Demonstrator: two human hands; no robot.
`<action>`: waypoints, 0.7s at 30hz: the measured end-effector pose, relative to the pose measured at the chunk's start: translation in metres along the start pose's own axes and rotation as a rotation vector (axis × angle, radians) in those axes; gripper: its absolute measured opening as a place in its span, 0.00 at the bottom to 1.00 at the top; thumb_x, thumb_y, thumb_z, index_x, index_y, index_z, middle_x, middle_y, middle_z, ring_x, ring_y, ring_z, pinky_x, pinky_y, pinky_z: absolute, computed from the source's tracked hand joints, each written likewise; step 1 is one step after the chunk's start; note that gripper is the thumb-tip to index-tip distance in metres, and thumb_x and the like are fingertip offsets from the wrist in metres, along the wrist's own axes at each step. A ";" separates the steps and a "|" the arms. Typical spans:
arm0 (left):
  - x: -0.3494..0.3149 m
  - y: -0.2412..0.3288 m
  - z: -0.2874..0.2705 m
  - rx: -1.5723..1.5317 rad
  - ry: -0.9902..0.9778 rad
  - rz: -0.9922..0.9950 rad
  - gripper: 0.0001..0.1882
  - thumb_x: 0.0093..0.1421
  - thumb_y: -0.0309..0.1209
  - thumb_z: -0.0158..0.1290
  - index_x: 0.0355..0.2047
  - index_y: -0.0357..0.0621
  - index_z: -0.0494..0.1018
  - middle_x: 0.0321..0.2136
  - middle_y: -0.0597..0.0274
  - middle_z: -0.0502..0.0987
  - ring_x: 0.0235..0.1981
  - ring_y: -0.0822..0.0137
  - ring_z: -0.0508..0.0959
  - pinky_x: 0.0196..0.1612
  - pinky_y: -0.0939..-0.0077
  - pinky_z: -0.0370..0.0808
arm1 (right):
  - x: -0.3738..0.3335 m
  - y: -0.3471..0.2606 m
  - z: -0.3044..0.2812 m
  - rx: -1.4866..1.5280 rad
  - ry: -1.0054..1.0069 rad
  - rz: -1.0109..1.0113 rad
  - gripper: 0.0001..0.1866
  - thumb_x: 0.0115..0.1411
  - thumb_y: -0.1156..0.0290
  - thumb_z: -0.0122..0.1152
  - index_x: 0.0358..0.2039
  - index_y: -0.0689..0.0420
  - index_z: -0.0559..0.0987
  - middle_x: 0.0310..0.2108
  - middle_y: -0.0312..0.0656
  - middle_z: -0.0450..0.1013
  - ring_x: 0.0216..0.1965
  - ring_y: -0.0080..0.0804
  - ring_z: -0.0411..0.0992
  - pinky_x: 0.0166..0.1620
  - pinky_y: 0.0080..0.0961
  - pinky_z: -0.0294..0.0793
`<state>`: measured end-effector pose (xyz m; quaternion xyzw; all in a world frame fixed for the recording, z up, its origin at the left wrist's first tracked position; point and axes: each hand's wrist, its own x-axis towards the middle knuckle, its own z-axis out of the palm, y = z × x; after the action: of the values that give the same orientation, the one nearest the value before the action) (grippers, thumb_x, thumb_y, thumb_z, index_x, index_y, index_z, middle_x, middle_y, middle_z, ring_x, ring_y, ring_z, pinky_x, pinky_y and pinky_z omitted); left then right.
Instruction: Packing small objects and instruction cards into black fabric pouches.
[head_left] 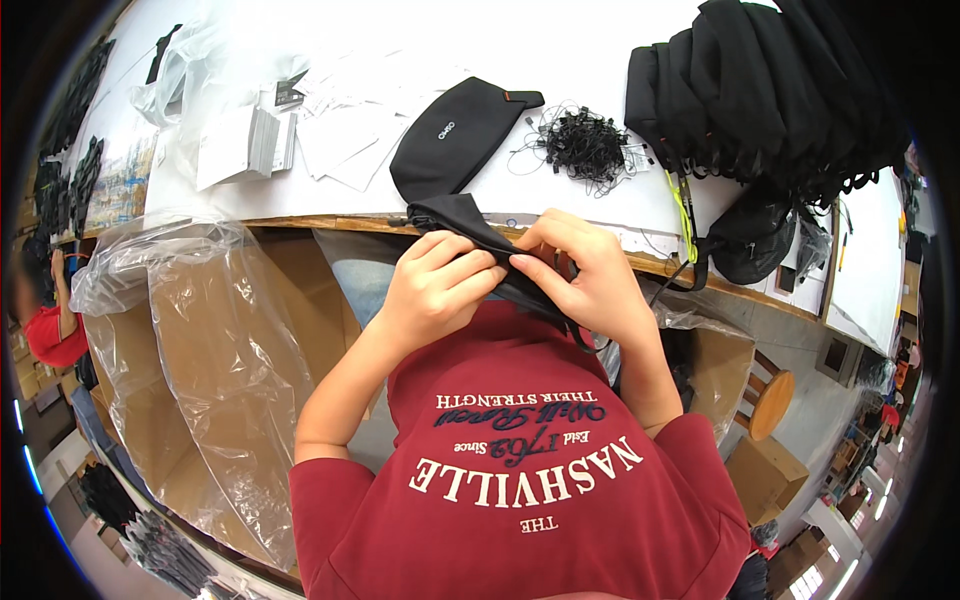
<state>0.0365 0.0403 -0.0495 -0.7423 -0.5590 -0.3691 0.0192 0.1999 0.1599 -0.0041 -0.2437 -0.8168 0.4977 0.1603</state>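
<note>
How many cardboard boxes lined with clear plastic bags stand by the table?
2. One big box stands at the person's left, its liner draped over the rim; another sits at the right, mostly hidden behind the right arm. More may be hidden.

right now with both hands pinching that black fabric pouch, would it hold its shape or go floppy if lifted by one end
Probably floppy: the black pouch folds and creases between the left hand and the right hand, so it would likely droop. It looks thin and unfilled, so probably light. Its thin cord hangs loose below and might snag.

Tag heap [585, 145] right of pouch [455, 135]
</note>
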 end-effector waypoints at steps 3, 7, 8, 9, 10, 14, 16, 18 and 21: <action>0.003 0.008 -0.015 -0.091 -0.109 -0.108 0.15 0.34 0.19 0.56 0.27 0.41 0.75 0.32 0.63 0.78 0.33 0.61 0.77 0.38 0.68 0.73 | 0.005 0.004 -0.002 0.017 0.005 0.042 0.06 0.57 0.72 0.61 0.31 0.62 0.77 0.25 0.38 0.72 0.24 0.23 0.70 0.28 0.20 0.68; 0.001 0.011 -0.044 -0.194 -0.158 -0.362 0.13 0.38 0.16 0.59 0.27 0.36 0.71 0.41 0.52 0.79 0.37 0.56 0.80 0.39 0.68 0.76 | 0.008 0.043 -0.009 0.641 -0.174 0.209 0.16 0.65 0.66 0.52 0.50 0.59 0.73 0.36 0.37 0.74 0.38 0.23 0.70 0.45 0.21 0.70; -0.002 0.010 -0.047 -0.187 -0.152 -0.365 0.13 0.38 0.16 0.59 0.27 0.36 0.71 0.41 0.52 0.79 0.37 0.56 0.80 0.39 0.68 0.76 | 0.007 0.047 -0.010 0.688 -0.243 0.228 0.18 0.65 0.66 0.51 0.54 0.59 0.70 0.38 0.38 0.74 0.42 0.24 0.69 0.49 0.23 0.68; -0.005 0.009 -0.048 -0.254 -0.110 -0.478 0.10 0.41 0.19 0.60 0.27 0.37 0.72 0.42 0.54 0.79 0.35 0.56 0.80 0.38 0.70 0.75 | -0.003 0.061 -0.006 0.645 -0.347 0.270 0.20 0.64 0.65 0.52 0.55 0.59 0.69 0.40 0.39 0.74 0.45 0.26 0.69 0.52 0.26 0.67; -0.010 0.007 -0.047 -0.320 -0.068 -0.592 0.08 0.45 0.21 0.60 0.27 0.38 0.73 0.43 0.55 0.79 0.33 0.57 0.79 0.37 0.71 0.75 | -0.009 0.063 -0.001 0.603 -0.451 0.312 0.23 0.64 0.63 0.53 0.56 0.59 0.68 0.42 0.40 0.74 0.47 0.28 0.69 0.55 0.28 0.65; -0.019 0.005 -0.037 -0.432 0.072 -0.649 0.09 0.48 0.22 0.61 0.32 0.36 0.76 0.40 0.55 0.80 0.30 0.64 0.80 0.35 0.74 0.74 | -0.012 0.052 0.016 0.479 -0.497 0.205 0.34 0.53 0.54 0.66 0.53 0.61 0.67 0.41 0.40 0.73 0.47 0.29 0.68 0.57 0.30 0.63; -0.015 0.007 -0.043 -0.440 0.043 -0.736 0.11 0.49 0.22 0.60 0.35 0.35 0.76 0.36 0.55 0.80 0.29 0.66 0.79 0.34 0.76 0.73 | -0.012 0.052 0.020 0.517 -0.487 0.231 0.37 0.51 0.48 0.66 0.53 0.60 0.67 0.36 0.38 0.70 0.42 0.27 0.67 0.53 0.29 0.65; -0.019 0.001 -0.042 -0.429 0.049 -0.810 0.17 0.50 0.22 0.60 0.42 0.36 0.76 0.26 0.55 0.79 0.26 0.70 0.78 0.33 0.80 0.72 | -0.013 0.057 0.019 0.554 -0.470 0.260 0.40 0.49 0.42 0.65 0.52 0.60 0.66 0.31 0.36 0.67 0.36 0.24 0.65 0.49 0.27 0.67; -0.029 -0.010 -0.047 -0.324 0.101 -0.864 0.17 0.50 0.23 0.60 0.42 0.37 0.76 0.24 0.54 0.78 0.22 0.72 0.74 0.32 0.80 0.72 | -0.014 0.061 -0.003 0.631 -0.497 0.315 0.41 0.45 0.41 0.66 0.51 0.55 0.64 0.29 0.33 0.61 0.30 0.22 0.60 0.38 0.26 0.65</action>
<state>0.0006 0.0001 -0.0357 -0.4159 -0.7505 -0.4615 -0.2253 0.2277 0.1777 -0.0569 -0.1772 -0.5914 0.7849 -0.0523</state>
